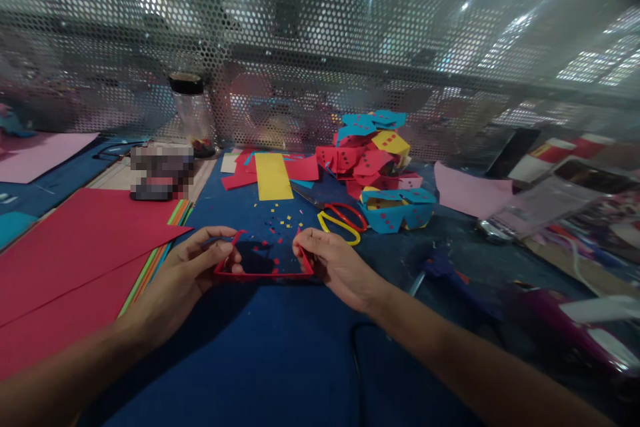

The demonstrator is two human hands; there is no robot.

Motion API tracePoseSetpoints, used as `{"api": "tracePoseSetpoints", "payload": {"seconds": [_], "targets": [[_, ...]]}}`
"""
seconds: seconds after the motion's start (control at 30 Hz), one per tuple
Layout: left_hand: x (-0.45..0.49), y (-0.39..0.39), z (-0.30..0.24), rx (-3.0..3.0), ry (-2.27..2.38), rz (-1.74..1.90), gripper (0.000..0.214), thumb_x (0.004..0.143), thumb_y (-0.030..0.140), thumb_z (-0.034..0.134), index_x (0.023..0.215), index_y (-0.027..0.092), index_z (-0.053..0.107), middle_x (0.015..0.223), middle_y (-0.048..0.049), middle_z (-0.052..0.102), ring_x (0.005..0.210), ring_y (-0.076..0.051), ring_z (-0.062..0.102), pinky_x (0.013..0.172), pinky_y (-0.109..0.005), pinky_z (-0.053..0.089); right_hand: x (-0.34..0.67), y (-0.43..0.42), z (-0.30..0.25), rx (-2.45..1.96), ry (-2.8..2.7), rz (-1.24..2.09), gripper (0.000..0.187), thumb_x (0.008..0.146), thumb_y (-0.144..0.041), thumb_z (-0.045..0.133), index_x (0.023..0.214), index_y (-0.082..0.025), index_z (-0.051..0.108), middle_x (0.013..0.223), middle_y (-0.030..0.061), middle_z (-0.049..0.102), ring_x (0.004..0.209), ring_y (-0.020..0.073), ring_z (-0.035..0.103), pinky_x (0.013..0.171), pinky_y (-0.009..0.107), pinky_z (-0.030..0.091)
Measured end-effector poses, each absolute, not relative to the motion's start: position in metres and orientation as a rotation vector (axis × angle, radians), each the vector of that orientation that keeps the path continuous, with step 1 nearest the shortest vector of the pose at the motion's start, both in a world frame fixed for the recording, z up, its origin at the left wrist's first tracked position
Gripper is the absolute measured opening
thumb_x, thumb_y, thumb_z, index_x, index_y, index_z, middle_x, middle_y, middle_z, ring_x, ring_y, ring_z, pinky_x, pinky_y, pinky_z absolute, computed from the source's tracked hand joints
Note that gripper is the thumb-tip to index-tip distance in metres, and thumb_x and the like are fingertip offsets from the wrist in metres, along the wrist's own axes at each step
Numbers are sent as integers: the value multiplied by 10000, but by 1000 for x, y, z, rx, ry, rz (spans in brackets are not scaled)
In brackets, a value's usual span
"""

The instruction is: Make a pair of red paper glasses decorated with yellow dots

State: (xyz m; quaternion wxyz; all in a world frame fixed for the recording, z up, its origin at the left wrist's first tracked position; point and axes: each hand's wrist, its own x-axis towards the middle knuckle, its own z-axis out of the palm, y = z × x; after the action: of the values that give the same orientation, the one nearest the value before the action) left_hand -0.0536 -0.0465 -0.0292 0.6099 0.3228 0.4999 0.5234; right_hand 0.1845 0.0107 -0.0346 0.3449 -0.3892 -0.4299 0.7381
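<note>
Between my two hands a strip of red paper (265,275) is folded up at both ends into a shallow U. My left hand (203,260) pinches its left upright end between thumb and fingers. On the other side my right hand (335,260) is closed on the right upright end. Small yellow, red and dark paper bits (283,220) lie scattered just beyond the strip. Scissors (345,221) with one red and one yellow handle loop rest past my right hand. A yellow paper rectangle (274,177) lies farther back on the blue table (250,353).
Red sheets (75,253) cover the left side, with a dark blurred object (160,173) and a clear bottle (193,113) behind. Folded coloured paper pieces (370,160) are heaped back right. A glue gun (445,273) and cable (357,360) lie right. A perforated metal panel (310,33) stands behind.
</note>
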Motion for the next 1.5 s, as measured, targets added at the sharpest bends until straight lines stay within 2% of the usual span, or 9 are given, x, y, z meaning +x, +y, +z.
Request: {"api": "tracePoseSetpoints", "payload": {"seconds": [0.13,0.3,0.47,0.63,0.93,1.23,1.5], "targets": [[-54,-47,-30,743,1145,1209,315,752,330,840,1016,209,718,798,-35,722,695,-138,665,668,-207,582,186,13,-37,-929,-1022,1975,313,782,-453,809,825,-162,703,767,-9,633,626,69,512,579,200,385],[-52,-46,-29,749,1157,1196,317,759,320,837,1018,196,702,791,-35,718,695,-135,653,666,-208,577,187,16,-40,-899,-911,2023,324,759,-435,848,837,-156,703,747,-22,630,615,60,530,590,183,431],[-53,-46,-29,766,1145,1179,293,783,318,817,1025,202,698,799,-29,713,698,-129,649,672,-206,570,187,17,-40,-869,-872,2076,281,796,-394,832,891,-165,700,761,-26,615,594,58,516,509,181,402],[-52,-48,-27,754,1133,1168,311,754,329,839,1001,204,700,780,-22,711,691,-130,649,668,-206,570,188,17,-38,-825,-836,2099,265,778,-340,853,889,-160,691,814,-17,621,631,54,514,550,174,437],[-53,-48,-27,750,1125,1163,302,764,325,836,1005,205,701,784,-24,716,683,-132,665,670,-211,574,189,14,-29,-802,-827,2148,268,773,-324,852,848,-169,647,789,-22,605,623,53,504,543,164,429],[-53,-48,-28,762,1114,1146,273,798,317,812,1027,210,709,794,-20,713,692,-128,672,680,-203,577,188,13,-25,-878,-840,2148,273,762,-337,853,812,-166,647,758,-20,603,586,57,495,479,168,406],[-53,-49,-27,762,1093,1140,257,809,296,801,1031,210,705,787,-18,710,680,-122,667,684,-201,575,187,13,-29,-765,-817,2186,335,750,-284,872,1012,-151,712,761,-30,605,611,51,521,575,167,479]]}}
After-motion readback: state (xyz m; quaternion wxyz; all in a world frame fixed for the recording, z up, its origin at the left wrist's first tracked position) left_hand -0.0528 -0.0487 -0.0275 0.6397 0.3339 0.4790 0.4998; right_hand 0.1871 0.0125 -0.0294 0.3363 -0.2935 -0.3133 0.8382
